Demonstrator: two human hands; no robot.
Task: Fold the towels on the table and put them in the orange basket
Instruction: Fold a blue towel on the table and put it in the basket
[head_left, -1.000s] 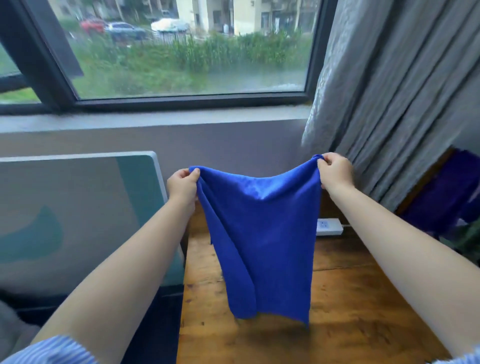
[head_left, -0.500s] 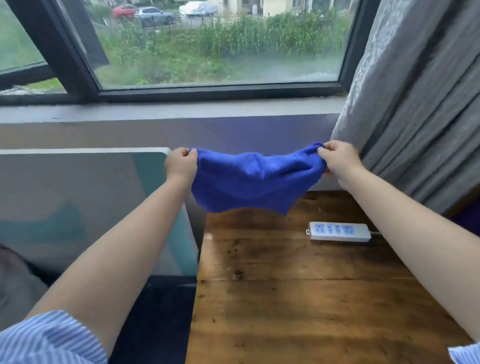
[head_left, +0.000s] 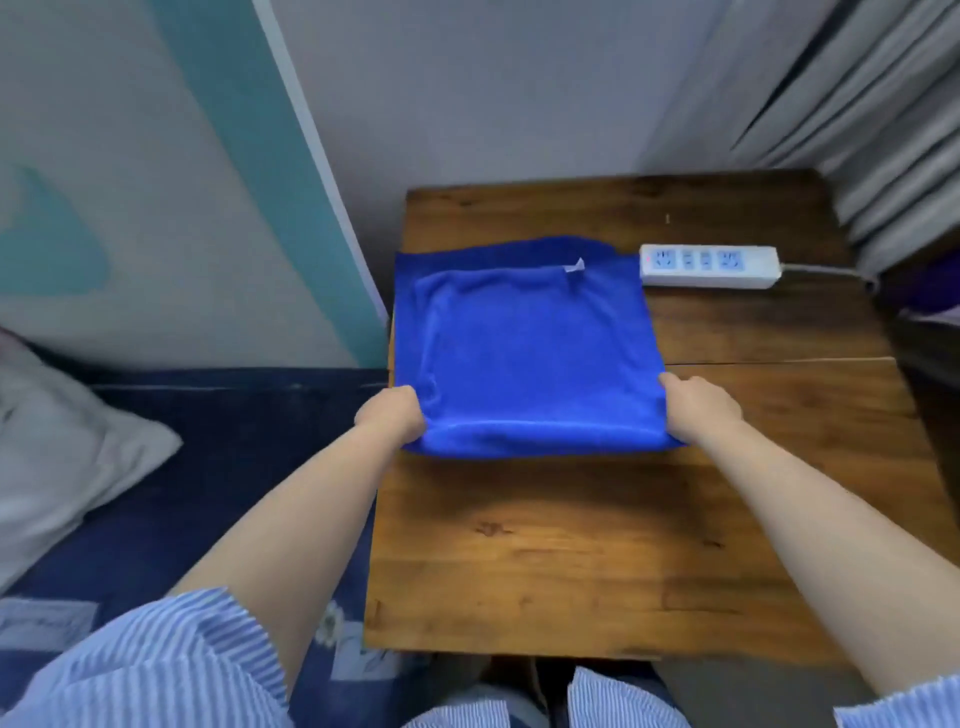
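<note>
A blue towel (head_left: 524, 348) lies folded in half on the wooden table (head_left: 623, 545), with a small white tag near its far edge. The fold runs along the near side. My left hand (head_left: 392, 415) grips the near left corner of the fold. My right hand (head_left: 698, 408) grips the near right corner. The orange basket is out of view.
A white power strip (head_left: 709, 266) lies on the table just right of the towel's far corner, its cable running right. Grey curtains (head_left: 857, 104) hang at the back right. A bed with a dark blue sheet (head_left: 208, 467) and a white pillow (head_left: 57, 441) stands left of the table.
The towel was held up in the air by two corners; it now lies folded on the table. Both hands came down with it, and the view tilted down.
</note>
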